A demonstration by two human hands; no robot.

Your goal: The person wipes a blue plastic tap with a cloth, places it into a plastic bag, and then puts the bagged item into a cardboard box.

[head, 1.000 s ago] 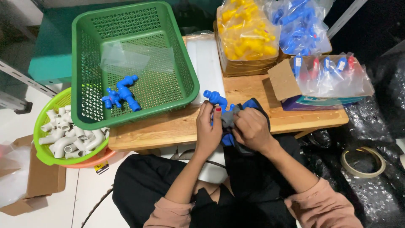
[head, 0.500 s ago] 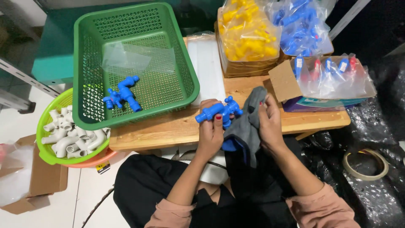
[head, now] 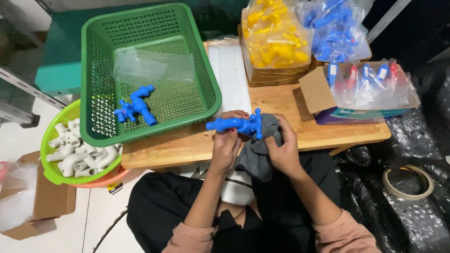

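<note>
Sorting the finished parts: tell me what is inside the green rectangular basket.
Inside the green basket lie two blue plastic taps close together near its lower left, and a clear plastic bag flat on the bottom. The wooden table under the basket is mostly covered.

a tap (head: 236, 125) sat between the left hand (head: 226, 146) and the right hand (head: 281, 151), with a cloth (head: 258, 152) under the right hand, all just above the near edge of a wooden table (head: 286, 105). a basket (head: 96, 70) lay on the table's left end, with two more taps (head: 135, 107) inside it. a bowl of pipe elbows (head: 77, 154) stood left of the table, lower down. bags of taps (head: 276, 33) lay behind, at the table's far right. a tape roll (head: 408, 182) lay on the floor to the right.
</note>
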